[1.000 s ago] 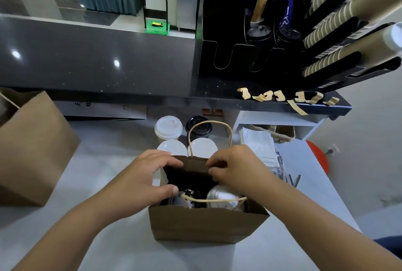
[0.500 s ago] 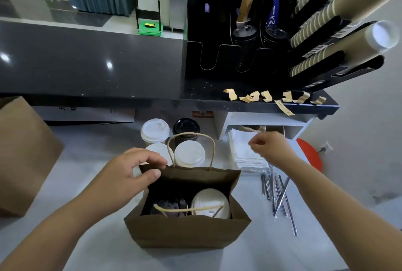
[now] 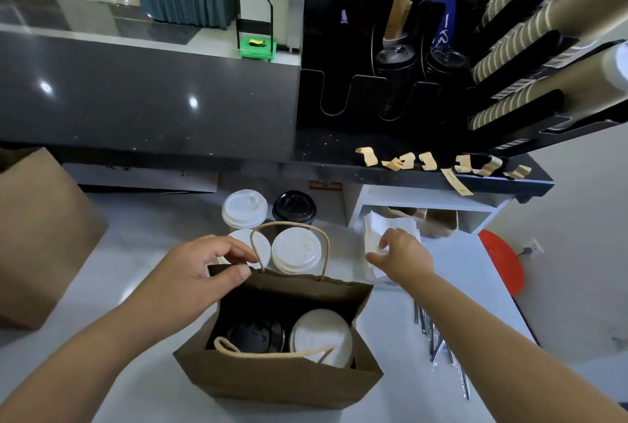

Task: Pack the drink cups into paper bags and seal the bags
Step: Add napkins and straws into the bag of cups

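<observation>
Now your left hand (image 3: 200,273) pinches the far rim of the paper bag (image 3: 282,382) at its left corner, with the thumb on the inner side and the fingers curled over the outer side. The bag stands upright and open on the pale worktop (image 3: 136,286), right in front of you. Inside it sit two drink cups side by side: the black-lidded cup (image 3: 255,334) on the left and the white-lidded cup (image 3: 323,334) on the right. The bag's near handle droops across their lids and the far handle stands up.

Your right hand (image 3: 401,256) reaches past the bag's right corner to the stack of white napkins (image 3: 390,227). Its fingers are loosely curled at the stack's edge, but you cannot tell whether they grip a napkin or only touch it.

Just behind the bag stand four more lidded cups (image 3: 295,249), three white-topped and one black. Wrapped straws (image 3: 438,344) lie on the worktop to the right of the bag. A second brown bag (image 3: 40,235) stands well apart at the left. Strips of tape (image 3: 426,161) hang along the edge of the dark counter.
</observation>
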Demonstrator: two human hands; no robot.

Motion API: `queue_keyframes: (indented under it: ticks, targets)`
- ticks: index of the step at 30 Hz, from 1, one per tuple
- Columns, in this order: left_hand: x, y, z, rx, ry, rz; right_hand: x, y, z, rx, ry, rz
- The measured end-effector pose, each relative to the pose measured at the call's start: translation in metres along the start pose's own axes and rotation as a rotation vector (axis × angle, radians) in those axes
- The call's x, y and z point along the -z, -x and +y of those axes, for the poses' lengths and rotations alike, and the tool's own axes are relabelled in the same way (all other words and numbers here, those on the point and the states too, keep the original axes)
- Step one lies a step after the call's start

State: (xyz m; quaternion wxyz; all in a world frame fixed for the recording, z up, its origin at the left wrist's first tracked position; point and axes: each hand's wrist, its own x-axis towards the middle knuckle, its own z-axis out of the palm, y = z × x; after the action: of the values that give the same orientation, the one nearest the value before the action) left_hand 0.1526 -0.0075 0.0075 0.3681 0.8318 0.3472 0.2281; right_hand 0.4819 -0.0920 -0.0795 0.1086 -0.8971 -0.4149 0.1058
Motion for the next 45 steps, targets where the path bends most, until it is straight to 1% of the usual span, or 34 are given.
queue_keyframes:
  ticks: [3,12,15,17,22,25,28,30,32,34,36,41,45]
  targets:
    - [-0.001,0.001,0.0,0.009,0.014,0.0,-0.005,-0.004,0.001,-0.003,0.002,0.01]
    - [-0.003,0.004,0.004,0.036,0.02,0.023,0.003,-0.008,0.012,-0.077,-0.113,0.013]
    - [-0.003,0.004,0.006,0.04,0.013,0.02,0.007,-0.006,0.017,-0.116,-0.251,0.037]
    - [-0.003,0.005,0.007,0.046,0.006,0.014,0.01,-0.003,0.021,-0.129,-0.346,0.101]
    - [-0.002,0.01,0.007,0.045,0.014,0.016,0.022,0.014,0.028,-0.083,-0.507,0.266]
    - [-0.001,0.014,0.006,0.039,0.049,0.013,0.033,0.028,0.025,-0.095,-0.704,0.353]
    - [0.0,0.018,0.006,0.048,0.069,-0.001,0.048,0.044,0.013,-0.054,-0.974,0.321]
    - [0.002,0.021,0.004,0.064,0.068,-0.003,0.061,0.058,0.001,-0.003,-1.067,0.291]
    - [0.005,0.025,0.003,0.073,0.061,-0.017,0.074,0.075,-0.014,0.082,-1.101,0.258]
    - [0.008,0.028,0.001,0.08,0.071,-0.061,0.086,0.095,-0.031,0.19,-1.093,0.204]
    - [0.009,0.032,-0.001,0.076,0.076,-0.111,0.093,0.116,-0.048,0.313,-0.997,0.149]
    - [0.009,0.036,-0.005,0.012,0.023,-0.172,0.093,0.153,-0.086,0.649,-0.422,0.14]
    - [0.008,0.034,-0.01,-0.024,0.045,-0.2,0.076,0.157,-0.11,0.726,-0.144,0.036]
